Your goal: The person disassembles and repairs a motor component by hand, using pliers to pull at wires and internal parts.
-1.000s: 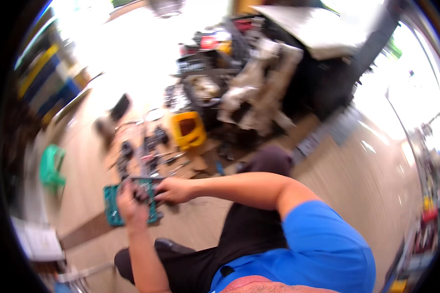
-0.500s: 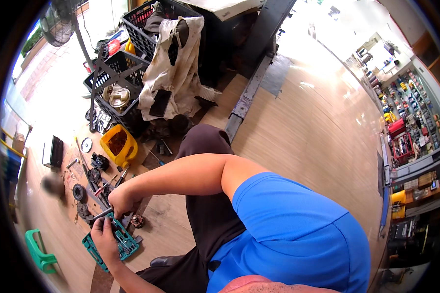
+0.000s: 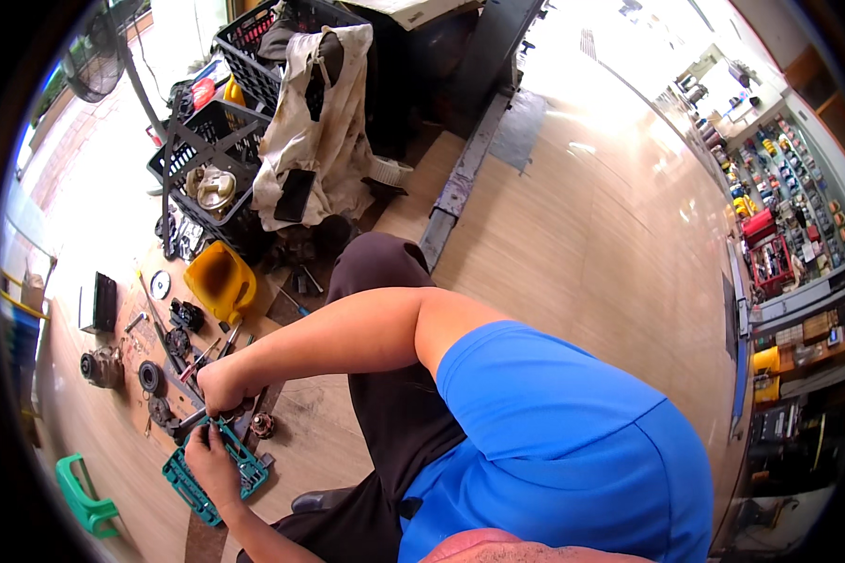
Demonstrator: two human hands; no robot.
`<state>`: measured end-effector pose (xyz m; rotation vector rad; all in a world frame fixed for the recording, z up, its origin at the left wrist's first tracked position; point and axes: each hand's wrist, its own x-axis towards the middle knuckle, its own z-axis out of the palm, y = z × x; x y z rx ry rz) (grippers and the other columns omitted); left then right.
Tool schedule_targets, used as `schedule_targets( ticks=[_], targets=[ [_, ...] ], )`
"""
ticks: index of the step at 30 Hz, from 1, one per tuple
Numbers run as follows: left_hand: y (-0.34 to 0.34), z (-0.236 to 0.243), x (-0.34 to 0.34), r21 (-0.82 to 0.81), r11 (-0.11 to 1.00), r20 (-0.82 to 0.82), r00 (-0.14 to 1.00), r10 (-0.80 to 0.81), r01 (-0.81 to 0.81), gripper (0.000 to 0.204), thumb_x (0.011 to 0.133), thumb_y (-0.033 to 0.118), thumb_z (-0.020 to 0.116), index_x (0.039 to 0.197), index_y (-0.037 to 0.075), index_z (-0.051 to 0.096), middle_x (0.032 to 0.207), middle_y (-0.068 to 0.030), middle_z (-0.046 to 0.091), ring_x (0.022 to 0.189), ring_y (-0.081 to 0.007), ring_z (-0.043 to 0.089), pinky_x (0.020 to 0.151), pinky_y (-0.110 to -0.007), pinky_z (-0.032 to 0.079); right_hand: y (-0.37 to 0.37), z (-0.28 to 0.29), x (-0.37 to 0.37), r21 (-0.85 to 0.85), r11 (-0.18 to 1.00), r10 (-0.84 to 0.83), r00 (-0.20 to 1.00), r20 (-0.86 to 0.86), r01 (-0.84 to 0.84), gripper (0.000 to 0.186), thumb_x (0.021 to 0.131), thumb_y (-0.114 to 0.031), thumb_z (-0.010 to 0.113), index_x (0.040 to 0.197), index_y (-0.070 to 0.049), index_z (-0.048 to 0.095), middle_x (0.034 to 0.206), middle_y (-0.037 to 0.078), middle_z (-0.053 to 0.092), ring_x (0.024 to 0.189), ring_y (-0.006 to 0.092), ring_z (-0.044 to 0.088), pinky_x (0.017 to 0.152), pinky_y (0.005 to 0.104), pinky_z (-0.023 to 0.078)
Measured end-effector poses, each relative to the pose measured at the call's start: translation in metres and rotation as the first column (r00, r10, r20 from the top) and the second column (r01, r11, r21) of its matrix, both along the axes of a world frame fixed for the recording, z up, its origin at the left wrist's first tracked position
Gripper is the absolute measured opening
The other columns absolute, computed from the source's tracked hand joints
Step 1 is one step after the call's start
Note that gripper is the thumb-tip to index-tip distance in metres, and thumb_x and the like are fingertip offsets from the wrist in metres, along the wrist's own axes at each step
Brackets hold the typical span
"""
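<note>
My right hand reaches down at the far end of the teal tool case, its fingers bent under and mostly hidden. A grey metal bar shows beside it; I cannot tell whether that hand grips it. Over the open case, my left hand has thumb and fingers drawn together near the bar, around something too small to make out. Tools lie in the case. A round, copper-coloured part rests on the floor to its right.
Beyond my hands lie a cut-open yellow jug, a black ring and a metal motor-like unit. Black crates with a stained cloth and phone stand farther off. A green stool is at left.
My right hand has shifted slightly left and its wrist bends more sharply. My left hand has moved slightly to the right and nearer to me. The view has turned a little.
</note>
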<state>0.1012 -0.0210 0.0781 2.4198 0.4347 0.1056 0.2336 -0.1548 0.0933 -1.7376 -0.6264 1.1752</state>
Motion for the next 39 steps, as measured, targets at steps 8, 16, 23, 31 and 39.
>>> schedule_targets(
  ticks=[8, 16, 23, 31, 39],
  targets=[
    [0.006, -0.036, 0.009, -0.416, 0.873, 0.141, 0.930, 0.338, -0.254, 0.026, 0.096, 0.013, 0.055, 0.104, -0.011, 0.062, 0.093, -0.0126, 0.068, 0.077, -0.0154, 0.063, 0.072, -0.028, 0.050, 0.013, -0.025, -0.020, 0.191, 0.975, -0.121, 0.992, 0.030, 0.113, 0.025, 0.084, -0.018, 0.065, 0.095, 0.003, 0.067, 0.083, 0.015, 0.068, 0.074, 0.0239, 0.064, 0.065, 0.0361, 0.051],
    [0.012, -0.045, 0.008, -0.786, 0.591, 0.097, 0.906, 0.411, -0.184, 0.030, 0.099, 0.015, 0.052, 0.114, -0.010, 0.056, 0.104, -0.0117, 0.064, 0.089, -0.0156, 0.062, 0.079, -0.028, 0.051, 0.017, -0.029, -0.020, 0.243, 0.965, -0.139, 0.977, 0.162, 0.097, 0.025, 0.084, -0.018, 0.065, 0.097, 0.003, 0.068, 0.090, 0.020, 0.068, 0.083, 0.0287, 0.066, 0.073, 0.0382, 0.052],
    [0.000, -0.033, 0.010, -0.792, 0.603, 0.155, 0.921, 0.357, -0.100, 0.032, 0.101, 0.017, 0.050, 0.115, -0.010, 0.057, 0.105, -0.0105, 0.064, 0.089, -0.0138, 0.061, 0.079, -0.027, 0.049, 0.019, -0.025, -0.022, 0.266, 0.942, -0.235, 0.969, 0.081, 0.206, 0.026, 0.083, -0.018, 0.065, 0.097, 0.003, 0.066, 0.095, 0.023, 0.067, 0.092, 0.0323, 0.065, 0.080, 0.0387, 0.051],
    [0.018, -0.053, 0.013, -0.795, 0.600, 0.175, 0.913, 0.370, -0.090, 0.036, 0.101, 0.019, 0.049, 0.121, -0.010, 0.054, 0.115, -0.0146, 0.061, 0.101, -0.0181, 0.059, 0.089, -0.028, 0.047, 0.022, -0.032, -0.019, 0.273, 0.948, -0.226, 0.949, 0.218, 0.163, 0.025, 0.082, -0.019, 0.064, 0.096, 0.002, 0.067, 0.091, 0.024, 0.066, 0.088, 0.0350, 0.066, 0.077, 0.0412, 0.051],
    [0.046, -0.069, -0.006, -0.221, 0.970, 0.232, 0.961, 0.150, -0.098, 0.040, 0.094, 0.000, 0.045, 0.134, -0.006, 0.048, 0.123, -0.0227, 0.055, 0.106, -0.0262, 0.058, 0.092, -0.034, 0.047, 0.037, -0.046, -0.031, 0.260, 0.966, -0.144, 0.849, 0.509, 0.008, 0.026, 0.081, -0.023, 0.062, 0.084, 0.002, 0.068, 0.082, 0.024, 0.066, 0.084, 0.0399, 0.065, 0.075, 0.0450, 0.051]
  ],
)
